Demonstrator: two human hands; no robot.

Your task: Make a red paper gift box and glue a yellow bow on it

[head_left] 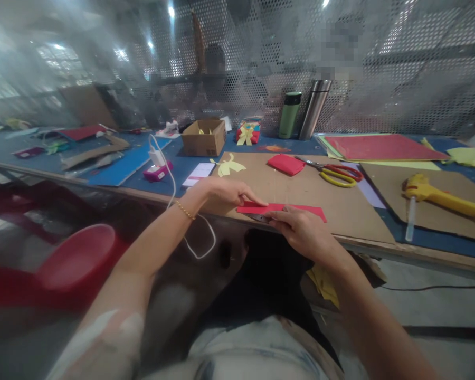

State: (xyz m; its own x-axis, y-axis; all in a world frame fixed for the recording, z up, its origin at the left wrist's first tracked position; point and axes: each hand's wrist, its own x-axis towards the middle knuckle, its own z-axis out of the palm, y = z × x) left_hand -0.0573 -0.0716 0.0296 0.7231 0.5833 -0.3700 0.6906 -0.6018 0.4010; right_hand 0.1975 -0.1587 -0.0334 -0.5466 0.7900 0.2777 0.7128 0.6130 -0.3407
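Note:
A long red strip [306,212] lies along the front edge of a brown cardboard sheet [257,174]. My left hand [231,192] presses on its left part with the index finger stretched out and the other fingers partly bent. Closed round a thin grey metal tool with a blade-like tip [258,217], my right hand [298,227] rests at the strip's near edge. Its handle is hidden in my fingers, so the exact kind does not show. Beyond the hands lie a folded red piece [287,164] and scissors [334,173] with red and yellow handles.
A yellow glue gun [439,195] lies on cardboard at the right. Behind stand a small cardboard box [203,138], a green bottle [290,116] and a steel flask [314,111]. A white cable [174,182] hangs over the table edge near my left forearm. A red stool [77,258] stands left.

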